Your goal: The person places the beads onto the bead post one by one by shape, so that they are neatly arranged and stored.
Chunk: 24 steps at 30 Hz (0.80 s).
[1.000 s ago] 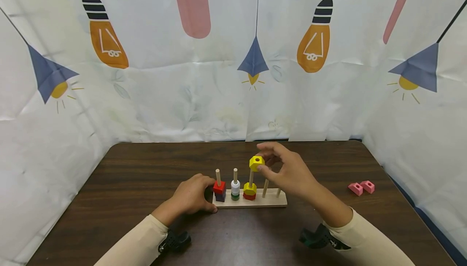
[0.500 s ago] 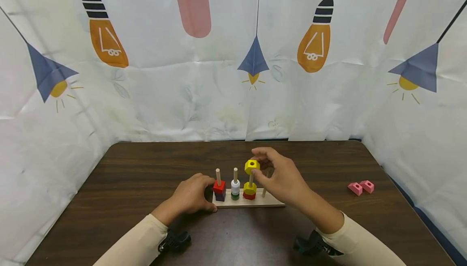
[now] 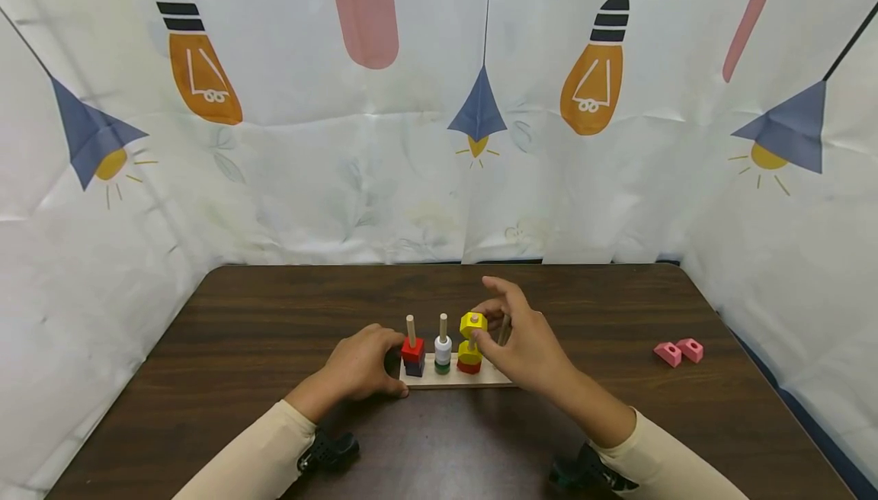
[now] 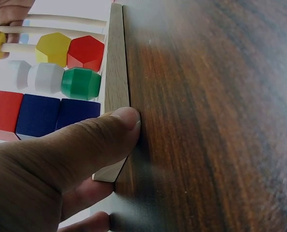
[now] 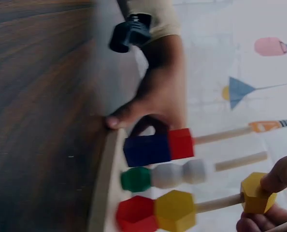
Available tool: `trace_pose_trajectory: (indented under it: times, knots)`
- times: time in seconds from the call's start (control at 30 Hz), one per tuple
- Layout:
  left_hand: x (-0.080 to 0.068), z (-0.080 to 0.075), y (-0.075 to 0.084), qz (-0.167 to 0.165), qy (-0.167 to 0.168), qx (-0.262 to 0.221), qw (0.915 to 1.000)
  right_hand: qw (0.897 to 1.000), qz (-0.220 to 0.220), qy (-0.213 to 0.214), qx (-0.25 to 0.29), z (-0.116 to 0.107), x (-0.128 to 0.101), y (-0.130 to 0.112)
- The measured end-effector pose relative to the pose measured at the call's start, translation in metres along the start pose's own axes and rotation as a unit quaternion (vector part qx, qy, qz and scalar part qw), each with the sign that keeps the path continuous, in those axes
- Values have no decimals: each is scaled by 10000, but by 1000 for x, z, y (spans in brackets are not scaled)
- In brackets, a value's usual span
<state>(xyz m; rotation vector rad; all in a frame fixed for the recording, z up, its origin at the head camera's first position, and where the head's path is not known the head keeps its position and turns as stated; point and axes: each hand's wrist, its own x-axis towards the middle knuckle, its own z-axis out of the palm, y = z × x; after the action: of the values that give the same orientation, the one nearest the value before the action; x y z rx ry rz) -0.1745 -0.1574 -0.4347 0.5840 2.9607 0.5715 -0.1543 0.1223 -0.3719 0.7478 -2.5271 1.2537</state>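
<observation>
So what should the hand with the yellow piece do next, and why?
Probably slide the yellow block down its peg: the right hand pinches it near the peg's top, above the yellow and red pieces, while the left hand holds the base.

Your head view is bright and evenly lit, bowing slightly at its edges. Both wrist views blur, with washed-out backgrounds.
</observation>
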Motion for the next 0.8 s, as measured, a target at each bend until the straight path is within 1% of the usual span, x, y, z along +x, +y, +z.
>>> trace_pose_trajectory:
  times: [0.17, 0.33, 0.4, 0.63, 0.8]
  knots:
    - [0, 0, 0, 5, -2, 9, 10000, 9994, 149, 149, 260, 9, -4, 8]
    - [1, 0, 0, 10, -6, 28, 10000, 9971, 624, 117, 431, 18, -10, 15]
    - [1, 1, 0, 0, -7, 21, 10000, 9962, 730, 88, 468, 20, -12, 18]
    - [1, 0, 1, -1, -1, 26, 10000, 9966, 646, 70, 501, 24, -16, 23]
    - [1, 0, 1, -31, -11, 25, 10000, 9964, 684, -315, 399, 22, -25, 26]
